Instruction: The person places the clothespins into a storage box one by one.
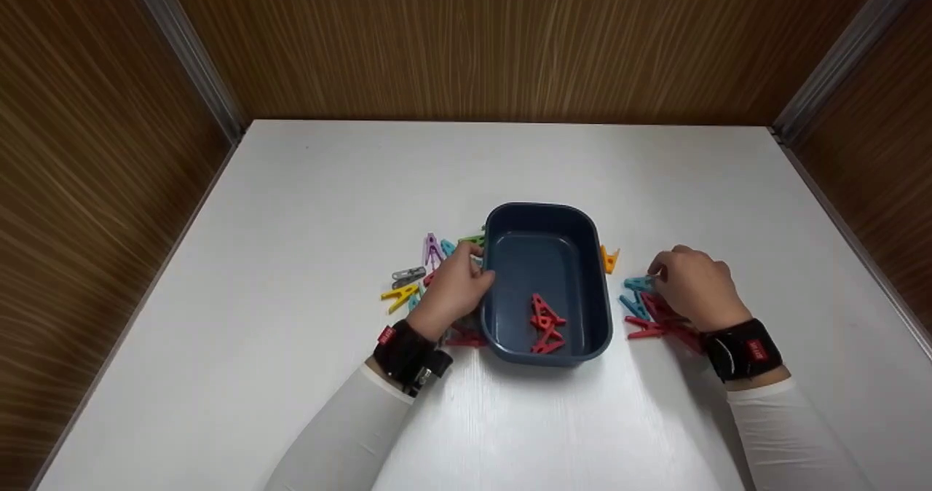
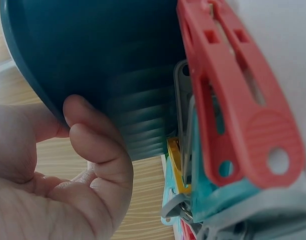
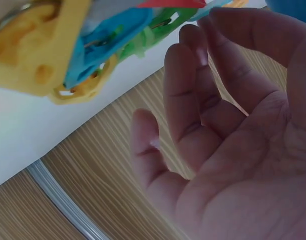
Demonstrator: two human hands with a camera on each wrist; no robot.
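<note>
Dark blue oval plastic tub (image 1: pixel 547 281) mid-table, three red pegs (image 1: pixel 545 323) inside. Left hand (image 1: pixel 453 291) resting against its left wall, fingers loosely curled, holding nothing. Right hand (image 1: pixel 695 285) relaxed over scattered plastic clothespins (image 1: pixel 648 309), gripping none.

Looks like a staged recording booth rather than a lived-in room. Closed in on three sides by wood-grain panels (image 1: pixel 466 39) with metal corner strips (image 1: pixel 186 46), around a plain white table (image 1: pixel 349 185).
</note>
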